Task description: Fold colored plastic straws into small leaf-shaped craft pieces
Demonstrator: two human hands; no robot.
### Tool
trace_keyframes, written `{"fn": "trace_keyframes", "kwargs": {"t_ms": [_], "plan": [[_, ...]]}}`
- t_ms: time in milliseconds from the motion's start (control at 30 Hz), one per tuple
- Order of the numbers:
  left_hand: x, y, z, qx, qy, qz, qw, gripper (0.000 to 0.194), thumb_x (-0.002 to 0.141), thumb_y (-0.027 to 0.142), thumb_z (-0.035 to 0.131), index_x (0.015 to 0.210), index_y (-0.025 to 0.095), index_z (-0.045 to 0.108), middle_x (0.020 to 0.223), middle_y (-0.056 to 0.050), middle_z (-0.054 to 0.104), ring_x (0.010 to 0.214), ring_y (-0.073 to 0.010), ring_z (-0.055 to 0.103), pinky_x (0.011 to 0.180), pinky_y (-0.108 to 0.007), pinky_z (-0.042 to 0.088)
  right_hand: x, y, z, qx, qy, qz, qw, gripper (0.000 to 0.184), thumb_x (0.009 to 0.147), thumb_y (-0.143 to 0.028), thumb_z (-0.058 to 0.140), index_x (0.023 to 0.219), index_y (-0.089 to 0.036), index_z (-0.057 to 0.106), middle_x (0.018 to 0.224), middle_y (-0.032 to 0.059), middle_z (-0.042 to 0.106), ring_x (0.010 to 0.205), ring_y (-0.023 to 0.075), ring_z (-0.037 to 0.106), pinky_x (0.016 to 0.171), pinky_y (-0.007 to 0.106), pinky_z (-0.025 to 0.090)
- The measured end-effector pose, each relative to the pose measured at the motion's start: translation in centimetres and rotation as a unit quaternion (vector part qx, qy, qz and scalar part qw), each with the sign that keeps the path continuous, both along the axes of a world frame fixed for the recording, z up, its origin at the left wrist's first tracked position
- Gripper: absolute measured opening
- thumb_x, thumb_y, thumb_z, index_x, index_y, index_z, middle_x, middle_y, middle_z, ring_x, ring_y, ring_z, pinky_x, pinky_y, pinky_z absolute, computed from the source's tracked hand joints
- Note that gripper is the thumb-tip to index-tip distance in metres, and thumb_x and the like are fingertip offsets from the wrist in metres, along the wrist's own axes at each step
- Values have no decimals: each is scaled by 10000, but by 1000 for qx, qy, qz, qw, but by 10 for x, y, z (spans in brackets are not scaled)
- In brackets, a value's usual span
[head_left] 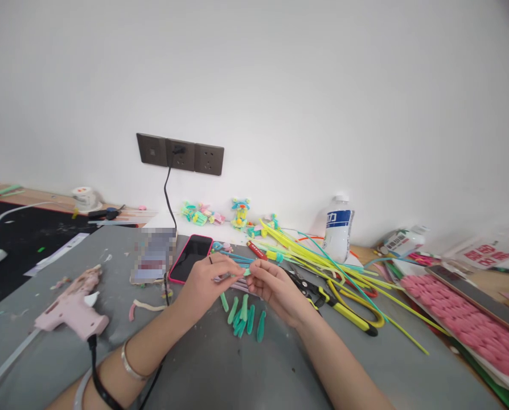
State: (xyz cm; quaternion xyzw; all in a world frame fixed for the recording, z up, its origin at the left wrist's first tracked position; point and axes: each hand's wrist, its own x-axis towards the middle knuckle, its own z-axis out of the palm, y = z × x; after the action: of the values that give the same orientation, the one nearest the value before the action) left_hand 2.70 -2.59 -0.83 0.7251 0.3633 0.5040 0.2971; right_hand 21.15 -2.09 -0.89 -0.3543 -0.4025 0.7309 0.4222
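My left hand [209,277] and my right hand [275,287] meet above the middle of the grey mat. Between their pinched fingertips is a small pale green pipe cleaner piece [247,272], mostly covered by the fingers. Below them on the mat lie several short folded pipe cleaner loops [251,319], light green to teal. Straight pipe cleaners in blue and lilac are partly hidden behind the hands. Just right of my right hand are pliers [348,316] with yellow and black handles.
A pink glue gun [73,310] with a black cord lies left. Behind my left hand is a pink-edged phone [192,259]. Long yellow pipe cleaners [306,250] spread rightward past a white bottle [339,233]. Small pipe cleaner figures [240,213] stand by the wall.
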Motion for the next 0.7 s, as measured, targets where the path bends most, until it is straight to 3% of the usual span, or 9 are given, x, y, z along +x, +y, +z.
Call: {"fn": "trace_keyframes", "kwargs": {"t_ms": [233, 433, 567, 700], "plan": [[-1, 1, -2, 21, 7, 16, 1000, 139, 808, 144, 678, 803, 252, 766, 839, -48, 763, 821, -204, 702, 784, -302, 516, 2, 1, -1, -1, 1, 14, 1000, 327, 717, -414, 815, 780, -146, 638, 739, 35, 726, 654, 103, 673, 671, 212, 522], [0, -2, -3, 13, 16, 34, 999, 129, 808, 135, 659, 794, 227, 749, 841, -40, 772, 783, -191, 714, 727, -270, 540, -4, -1, -1, 25, 13, -6, 1000, 328, 716, -410, 817, 755, -145, 627, 694, 6, 692, 599, 75, 625, 625, 182, 496], [0, -3, -2, -13, -4, 42, 999, 87, 817, 191, 655, 784, 193, 736, 803, -43, 764, 736, -182, 700, 666, -248, 538, -10, -3, -3, 96, 11, -38, 995, 324, 773, -444, 758, 732, -167, 595, 653, -11, 649, 580, 89, 591, 614, 207, 490], [1, -2, 2, -91, -30, 26, 995, 121, 834, 268, 654, 814, 169, 721, 794, -38, 738, 698, -156, 672, 619, -216, 525, -7, -3, -3, 248, -86, -89, 961, 216, 837, -392, 699, 866, -192, 623, 735, 7, 650, 640, 130, 618, 638, 256, 510]]}}
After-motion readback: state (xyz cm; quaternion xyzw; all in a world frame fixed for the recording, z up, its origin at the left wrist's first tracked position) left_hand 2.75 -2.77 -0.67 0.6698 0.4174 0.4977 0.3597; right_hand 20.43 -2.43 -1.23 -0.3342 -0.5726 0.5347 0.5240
